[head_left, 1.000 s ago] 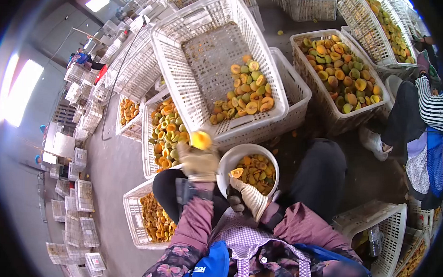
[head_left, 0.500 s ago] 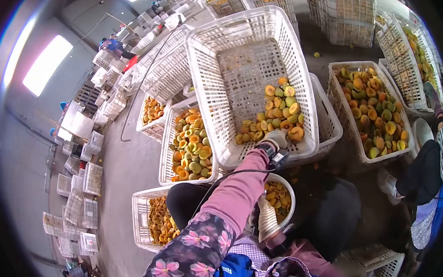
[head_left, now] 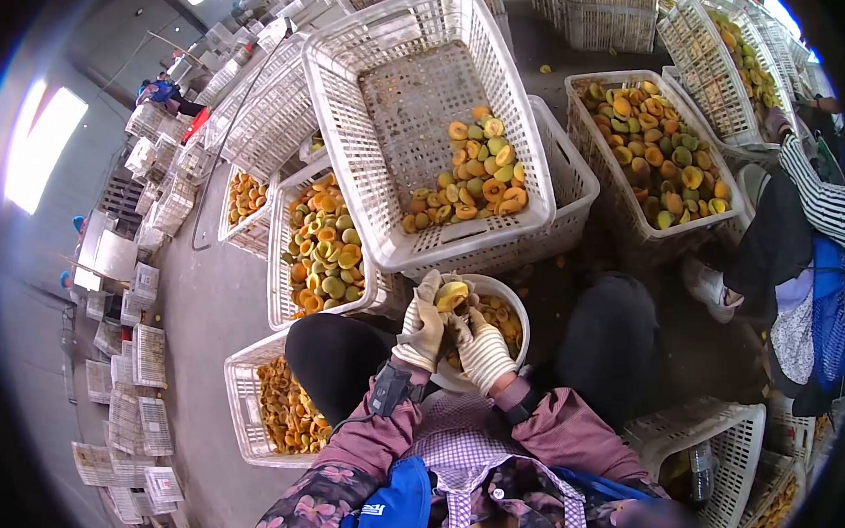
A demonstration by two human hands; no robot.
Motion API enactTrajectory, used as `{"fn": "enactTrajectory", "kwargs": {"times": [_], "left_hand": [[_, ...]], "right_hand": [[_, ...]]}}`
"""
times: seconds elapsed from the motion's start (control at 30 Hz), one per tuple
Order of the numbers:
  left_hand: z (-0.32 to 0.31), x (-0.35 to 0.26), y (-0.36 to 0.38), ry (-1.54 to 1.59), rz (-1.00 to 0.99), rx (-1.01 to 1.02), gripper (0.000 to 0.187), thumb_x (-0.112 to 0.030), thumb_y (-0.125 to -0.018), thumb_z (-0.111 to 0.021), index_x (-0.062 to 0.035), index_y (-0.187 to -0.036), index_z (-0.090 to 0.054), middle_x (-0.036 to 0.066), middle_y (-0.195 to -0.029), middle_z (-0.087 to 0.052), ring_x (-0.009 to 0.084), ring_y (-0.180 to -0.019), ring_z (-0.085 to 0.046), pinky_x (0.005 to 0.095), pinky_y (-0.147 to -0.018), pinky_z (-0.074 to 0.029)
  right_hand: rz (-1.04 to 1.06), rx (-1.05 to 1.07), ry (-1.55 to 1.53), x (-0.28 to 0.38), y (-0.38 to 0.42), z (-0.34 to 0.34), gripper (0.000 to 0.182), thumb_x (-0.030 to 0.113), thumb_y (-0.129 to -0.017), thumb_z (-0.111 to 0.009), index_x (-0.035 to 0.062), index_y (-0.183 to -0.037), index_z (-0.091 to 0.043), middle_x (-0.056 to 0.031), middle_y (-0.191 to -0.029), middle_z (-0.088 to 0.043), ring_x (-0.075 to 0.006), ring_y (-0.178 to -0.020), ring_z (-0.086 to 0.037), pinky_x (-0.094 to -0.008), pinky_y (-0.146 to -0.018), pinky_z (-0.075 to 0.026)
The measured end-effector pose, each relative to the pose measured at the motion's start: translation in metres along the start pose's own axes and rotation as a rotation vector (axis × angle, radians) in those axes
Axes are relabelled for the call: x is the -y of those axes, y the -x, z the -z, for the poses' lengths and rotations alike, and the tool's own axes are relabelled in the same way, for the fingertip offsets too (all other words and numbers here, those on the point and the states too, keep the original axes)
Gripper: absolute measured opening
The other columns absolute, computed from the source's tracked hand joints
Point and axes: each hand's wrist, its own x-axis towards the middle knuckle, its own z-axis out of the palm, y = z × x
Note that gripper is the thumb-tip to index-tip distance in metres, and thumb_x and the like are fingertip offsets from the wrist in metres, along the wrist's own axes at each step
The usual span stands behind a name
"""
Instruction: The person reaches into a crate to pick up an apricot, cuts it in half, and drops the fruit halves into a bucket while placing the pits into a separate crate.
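Note:
My left hand [head_left: 422,327], in a pale glove with a dark device at the wrist, grips a yellow-orange fruit half [head_left: 452,296] that looks like peach or apricot. Close against it is my right hand [head_left: 484,354], in a striped glove; its fingers are bent around something dark that I cannot make out. Both hands are over the near side of a round white bucket [head_left: 524,335] that holds fruit pieces. Just beyond, a large white crate [head_left: 327,121] leans towards me, with fruit halves [head_left: 477,177] gathered in its lower right corner.
Crates of fruit halves stand left [head_left: 277,291] and right [head_left: 628,232]. A crate of darker, shrivelled pieces [head_left: 237,388] is by my left knee. At the right sits another person [head_left: 815,203] in a striped sleeve. A tipped crate [head_left: 751,462] holds a bottle [head_left: 701,474].
My left hand has come back from the fruit in the leaning crate to the bucket, now with a fruit half, and meets my right hand. The view has shifted, so the surroundings appear further left.

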Motion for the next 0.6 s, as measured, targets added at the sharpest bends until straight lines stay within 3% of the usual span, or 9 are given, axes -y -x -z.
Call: {"fn": "enactTrajectory", "kwargs": {"times": [0.07, 0.13, 0.23, 0.37, 0.43, 0.47, 0.5, 0.57, 0.6], "left_hand": [[0.012, 0.010, -0.002, 0.111, 0.019, -0.012, 0.038, -0.028, -0.099, -0.028, -0.0008, -0.117, -0.046, 0.015, -0.103, -0.060, 0.0237, -0.087, -0.061, 0.0354, -0.080, -0.051], [0.015, 0.023, -0.002, -0.004, -0.142, 0.005, 0.036, -0.029, -0.099, -0.030, -0.0014, -0.116, -0.046, 0.015, -0.100, -0.060, 0.0241, -0.085, -0.061, 0.0345, -0.080, -0.051], [0.006, 0.019, 0.005, 0.028, -0.013, -0.121, 0.034, -0.028, -0.099, -0.031, -0.0023, -0.118, -0.044, 0.016, -0.101, -0.060, 0.0253, -0.086, -0.061, 0.0356, -0.081, -0.051], [0.000, 0.014, 0.004, 0.004, -0.084, 0.019, 0.032, -0.028, -0.098, -0.035, -0.0011, -0.100, -0.053, 0.012, -0.086, -0.061, 0.0187, -0.075, -0.059, 0.0299, -0.070, -0.050], [-0.018, 0.001, 0.013, -0.035, -0.123, 0.040, 0.033, -0.029, -0.098, -0.036, -0.0018, -0.094, -0.054, 0.010, -0.082, -0.060, 0.0169, -0.072, -0.058, 0.0287, -0.068, -0.048], [-0.024, -0.004, 0.015, -0.062, -0.167, 0.063, 0.034, -0.031, -0.098, -0.038, -0.0024, -0.089, -0.055, 0.009, -0.078, -0.060, 0.0152, -0.069, -0.056, 0.0275, -0.065, -0.047], [-0.022, -0.003, 0.014, -0.069, -0.161, 0.069, 0.034, -0.031, -0.098, -0.038, -0.0024, -0.089, -0.055, 0.009, -0.078, -0.060, 0.0152, -0.069, -0.056, 0.0275, -0.065, -0.047], [-0.017, -0.001, 0.011, -0.345, -0.214, 0.108, 0.039, -0.035, -0.098, -0.036, -0.0028, -0.086, -0.055, 0.008, -0.075, -0.059, 0.0146, -0.067, -0.056, 0.0271, -0.064, -0.046], [-0.014, 0.000, 0.010, -0.311, -0.180, 0.088, 0.035, -0.035, -0.094, -0.044, -0.0022, -0.085, -0.055, 0.007, -0.071, -0.058, 0.0153, -0.066, -0.055, 0.0272, -0.063, -0.046]], "right_hand": [[0.055, 0.013, 0.047, 0.006, 0.008, 0.000, 0.043, 0.038, -0.090, -0.044, -0.0001, -0.109, -0.052, -0.0267, -0.085, -0.061, -0.0423, -0.082, -0.058, -0.0452, -0.067, -0.046], [0.011, -0.007, 0.006, 0.016, 0.011, 0.005, 0.043, 0.037, -0.091, -0.042, -0.0006, -0.110, -0.051, -0.0265, -0.086, -0.061, -0.0428, -0.083, -0.058, -0.0454, -0.068, -0.046], [-0.045, 0.028, 0.044, 0.010, 0.011, 0.006, 0.041, 0.034, -0.091, -0.043, -0.0015, -0.110, -0.050, -0.0257, -0.088, -0.061, -0.0414, -0.083, -0.058, -0.0432, -0.069, -0.047], [0.014, 0.088, -0.242, 0.010, 0.011, 0.006, 0.038, 0.032, -0.092, -0.043, -0.0014, -0.109, -0.051, -0.0245, -0.089, -0.061, -0.0393, -0.084, -0.058, -0.0399, -0.069, -0.047], [-0.358, 0.346, -0.509, 0.051, 0.017, 0.029, 0.036, 0.030, -0.093, -0.043, -0.0006, -0.108, -0.052, -0.0226, -0.091, -0.061, -0.0379, -0.087, -0.058, -0.0391, -0.071, -0.046], [-0.376, 0.364, -0.467, 0.052, 0.017, 0.031, 0.033, 0.031, -0.093, -0.043, 0.0012, -0.105, -0.054, -0.0164, -0.086, -0.062, -0.0299, -0.079, -0.060, -0.0351, -0.067, -0.047], [-0.376, 0.357, -0.476, 0.030, 0.017, 0.020, 0.033, 0.031, -0.093, -0.043, 0.0012, -0.105, -0.054, -0.0164, -0.086, -0.062, -0.0299, -0.079, -0.060, -0.0351, -0.067, -0.047], [0.201, 0.011, 0.113, -0.028, 0.016, -0.010, 0.027, 0.032, -0.095, -0.046, 0.0081, -0.101, -0.055, -0.0020, -0.066, -0.056, -0.0122, -0.049, -0.049, -0.0241, -0.042, -0.039], [0.203, 0.012, 0.114, -0.015, 0.017, -0.003, 0.027, 0.032, -0.095, -0.046, 0.0081, -0.101, -0.055, -0.0020, -0.066, -0.056, -0.0122, -0.049, -0.049, -0.0241, -0.042, -0.039]]}}
